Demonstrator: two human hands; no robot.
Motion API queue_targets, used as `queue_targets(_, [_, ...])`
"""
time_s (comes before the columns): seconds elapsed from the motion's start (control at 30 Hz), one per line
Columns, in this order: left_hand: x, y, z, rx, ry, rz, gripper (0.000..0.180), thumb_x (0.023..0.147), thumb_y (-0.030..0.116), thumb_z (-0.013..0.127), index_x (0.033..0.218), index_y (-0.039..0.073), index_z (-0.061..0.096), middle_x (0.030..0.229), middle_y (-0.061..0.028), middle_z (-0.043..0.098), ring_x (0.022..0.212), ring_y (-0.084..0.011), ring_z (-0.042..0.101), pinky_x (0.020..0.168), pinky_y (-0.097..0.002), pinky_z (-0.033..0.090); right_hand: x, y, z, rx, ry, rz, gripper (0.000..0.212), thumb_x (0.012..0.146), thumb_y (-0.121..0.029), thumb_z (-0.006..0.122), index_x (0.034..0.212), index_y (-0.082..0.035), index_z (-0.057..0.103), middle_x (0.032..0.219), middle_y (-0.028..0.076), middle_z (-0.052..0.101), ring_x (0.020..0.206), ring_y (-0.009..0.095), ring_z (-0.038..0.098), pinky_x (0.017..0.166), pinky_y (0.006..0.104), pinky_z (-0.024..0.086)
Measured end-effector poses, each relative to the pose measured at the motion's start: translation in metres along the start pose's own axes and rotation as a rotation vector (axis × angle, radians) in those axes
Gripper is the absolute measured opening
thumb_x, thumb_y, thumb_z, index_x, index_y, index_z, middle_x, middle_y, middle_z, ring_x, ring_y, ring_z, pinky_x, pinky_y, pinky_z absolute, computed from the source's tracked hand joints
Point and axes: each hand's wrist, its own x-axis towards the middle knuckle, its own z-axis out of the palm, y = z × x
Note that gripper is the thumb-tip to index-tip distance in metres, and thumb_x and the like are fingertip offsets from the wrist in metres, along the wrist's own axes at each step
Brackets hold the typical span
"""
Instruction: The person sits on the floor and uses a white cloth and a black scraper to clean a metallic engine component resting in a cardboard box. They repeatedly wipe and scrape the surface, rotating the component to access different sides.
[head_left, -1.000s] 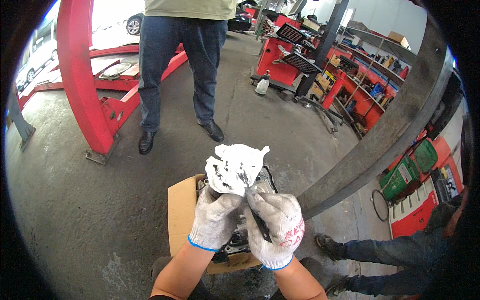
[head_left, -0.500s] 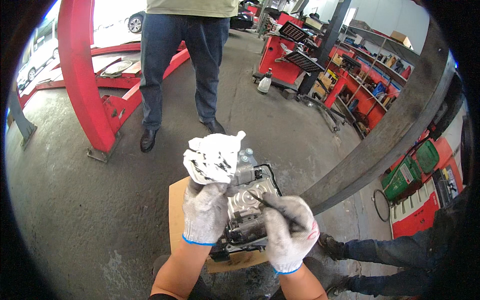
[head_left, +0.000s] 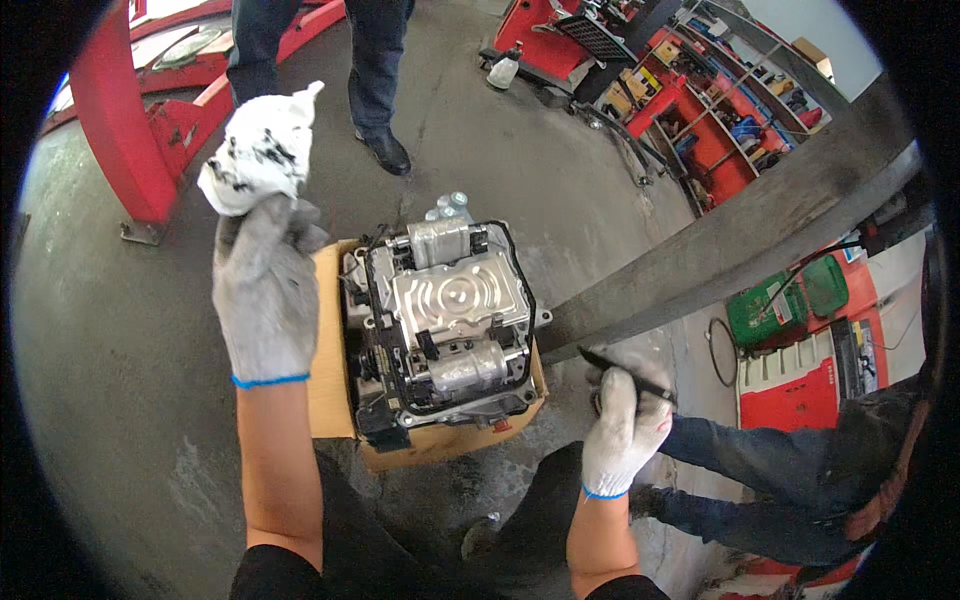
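Observation:
My left hand (head_left: 268,285), in a grey-white work glove with a blue cuff edge, is closed on a white wipe (head_left: 262,150) smeared with black. It is raised to the left of a metal mechanical unit (head_left: 455,320). That unit has a black frame gasket, a shiny plate with ringed ridges and silver cylinders at both ends. Under it lies a piece of cardboard (head_left: 330,340). Off to the unit's right, my right hand (head_left: 625,425), gloved alike, grips a thin dark pointed tool (head_left: 625,371) whose exact kind I cannot make out. Neither hand touches the unit.
A grey beam (head_left: 730,240) runs diagonally just right of the unit. A person in jeans (head_left: 375,80) stands ahead, beside a red lift post (head_left: 120,120). Another person's legs (head_left: 750,450) reach in from the right. A green bin (head_left: 765,320) and red shelving (head_left: 715,160) stand farther off.
My hands have moved apart, the left one left with the wipe and the right one right with the tool, uncovering the unit. The view has shifted too.

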Motion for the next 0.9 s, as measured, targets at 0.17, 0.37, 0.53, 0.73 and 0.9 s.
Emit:
queue_targets(0.17, [0.021, -0.005, -0.018, 0.043, 0.117, 0.027, 0.029, 0.094, 0.014, 0.071, 0.12, 0.008, 0.063, 0.104, -0.0035, 0.068, 0.086, -0.014, 0.064, 0.075, -0.0305, 0.048, -0.035, 0.024, -0.009, -0.151, -0.06, -0.019, 0.018, 0.092, 0.0, 0.061, 0.107, 0.004, 0.069, 0.107, 0.015, 0.072, 0.098, 0.022, 0.069, 0.093, 0.0346, 0.053])
queue_targets(0.37, [0.024, -0.007, -0.021, 0.039, 0.074, 0.042, 0.029, 0.095, 0.013, 0.071, 0.122, 0.008, 0.063, 0.104, -0.0032, 0.068, 0.086, -0.0136, 0.064, 0.073, -0.0299, 0.048, -0.036, 0.029, 0.002, -0.344, -0.116, -0.145, 0.017, 0.091, -0.002, 0.065, 0.105, 0.001, 0.074, 0.1, 0.015, 0.075, 0.091, 0.025, 0.072, 0.085, 0.0343, 0.055])
queue_targets(0.53, [0.025, -0.007, -0.025, 0.05, 0.06, 0.041, 0.03, 0.095, 0.014, 0.071, 0.123, 0.006, 0.063, 0.106, -0.0037, 0.068, 0.087, -0.0138, 0.065, 0.074, -0.0297, 0.048, -0.029, 0.027, 0.007, -0.263, -0.136, 0.008, 0.016, 0.094, -0.003, 0.064, 0.107, 0.003, 0.072, 0.098, 0.012, 0.074, 0.089, 0.017, 0.068, 0.081, 0.0312, 0.054])
queue_targets(0.73, [0.028, -0.008, -0.027, 0.039, 0.06, 0.046, 0.029, 0.095, 0.015, 0.071, 0.122, 0.007, 0.065, 0.107, -0.0032, 0.068, 0.088, -0.0131, 0.063, 0.074, -0.0295, 0.048, -0.025, 0.025, 0.011, -0.16, -0.1, 0.237, 0.019, 0.096, -0.002, 0.064, 0.114, 0.003, 0.068, 0.102, 0.005, 0.071, 0.084, 0.009, 0.061, 0.075, 0.0256, 0.051])
queue_targets(0.9, [0.028, -0.009, -0.029, 0.062, 0.066, 0.037, 0.028, 0.096, 0.015, 0.071, 0.122, 0.008, 0.065, 0.108, -0.0017, 0.069, 0.089, -0.0122, 0.064, 0.075, -0.0283, 0.048, -0.024, 0.028, 0.011, -0.084, -0.098, 0.254, 0.015, 0.096, -0.008, 0.068, 0.108, 0.002, 0.071, 0.095, 0.002, 0.07, 0.08, 0.006, 0.058, 0.07, 0.024, 0.048])
